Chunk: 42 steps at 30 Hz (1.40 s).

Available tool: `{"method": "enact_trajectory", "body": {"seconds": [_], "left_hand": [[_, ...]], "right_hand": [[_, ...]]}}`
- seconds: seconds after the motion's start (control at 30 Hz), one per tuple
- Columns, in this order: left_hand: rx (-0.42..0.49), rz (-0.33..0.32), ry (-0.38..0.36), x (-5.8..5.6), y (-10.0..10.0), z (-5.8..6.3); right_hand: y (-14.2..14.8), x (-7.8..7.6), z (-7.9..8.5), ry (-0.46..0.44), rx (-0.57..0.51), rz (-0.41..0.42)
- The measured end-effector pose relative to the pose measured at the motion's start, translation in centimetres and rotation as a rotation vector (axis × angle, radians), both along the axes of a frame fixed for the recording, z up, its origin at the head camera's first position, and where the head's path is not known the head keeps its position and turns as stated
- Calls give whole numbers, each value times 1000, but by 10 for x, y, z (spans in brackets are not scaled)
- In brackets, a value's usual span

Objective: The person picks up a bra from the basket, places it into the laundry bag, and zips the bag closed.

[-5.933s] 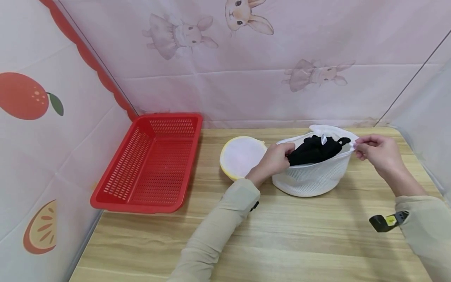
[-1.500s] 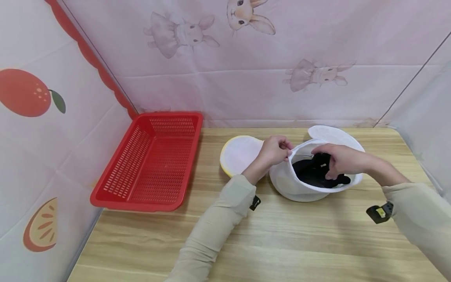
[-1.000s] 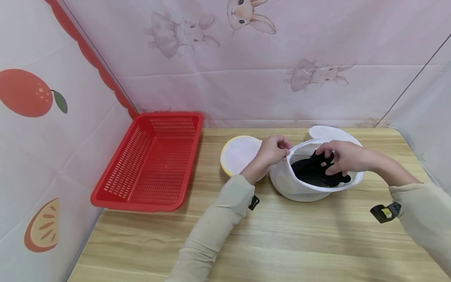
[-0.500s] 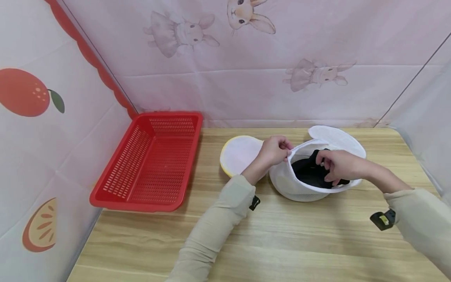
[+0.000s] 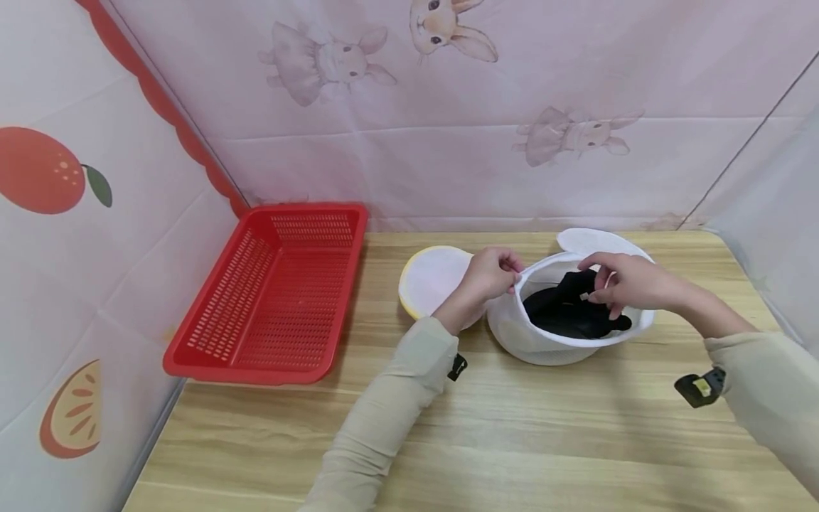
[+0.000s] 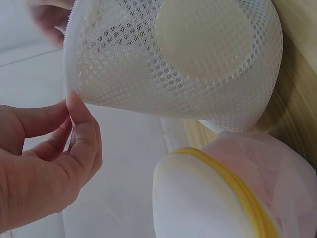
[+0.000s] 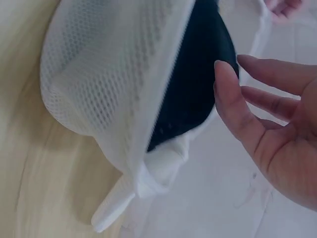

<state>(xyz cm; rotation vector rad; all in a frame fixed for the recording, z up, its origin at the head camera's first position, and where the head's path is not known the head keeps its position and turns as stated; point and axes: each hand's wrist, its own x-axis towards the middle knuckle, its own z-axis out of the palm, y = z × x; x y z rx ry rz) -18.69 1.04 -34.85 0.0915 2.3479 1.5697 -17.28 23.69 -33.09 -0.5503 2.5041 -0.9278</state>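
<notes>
A white mesh laundry bag [image 5: 540, 347] stands on the table with its mouth unzipped and its round lid [image 5: 598, 240] folded back behind it. My left hand [image 5: 491, 274] pinches the left side of the rim between thumb and fingertips, which the left wrist view shows at the zipper edge [image 6: 73, 54]. Inside the bag lies a bundled black garment [image 5: 563, 313] with a small pale tag. Over the mouth is my right hand [image 5: 636, 284], fingers bent and thumb apart. In the right wrist view its fingertips are right at the edge of the black cloth [image 7: 198, 74].
A second round mesh bag with yellow trim [image 5: 435, 281] sits just left of the white one, partly behind my left forearm. Farther left stands a red plastic basket [image 5: 342, 313]. Printed cloth walls [image 5: 448, 178] enclose the wooden table [image 5: 512, 441] at the back and sides.
Earlier my left hand was at the garment and my right at the rim; now left holds the rim. Over the last second my right hand dipped into the bag and rose slightly, leaving the garment inside.
</notes>
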Motion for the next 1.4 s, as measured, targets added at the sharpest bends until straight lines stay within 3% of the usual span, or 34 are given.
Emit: {"method": "enact_trajectory", "body": {"seconds": [0.27,0.37,0.53,0.73,0.97,1.2,1.4], "left_hand": [[-76,-21,34,-4,-9,-2],[-94,-23,32,-4,-11,-2],[-117,-18,-11,-4,-14,1],[-143,0,-57,-6,-18,0],[-164,4,-57,-8,-21,-5],[-161,22,-93,-9,-22,-7],[-150,31,-96,-8,-24,-8]], "right_hand": [[24,-4,12,22,-74,-104],[38,-5,10,67,-84,-159],[64,-7,1,53,-146,-276],[84,-6,-15,-26,-188,-364],[99,-3,-48,-77,-334,-455],[102,-3,-82,-103,-291,-530],[103,-4,-91,-143,-338,-542]]}}
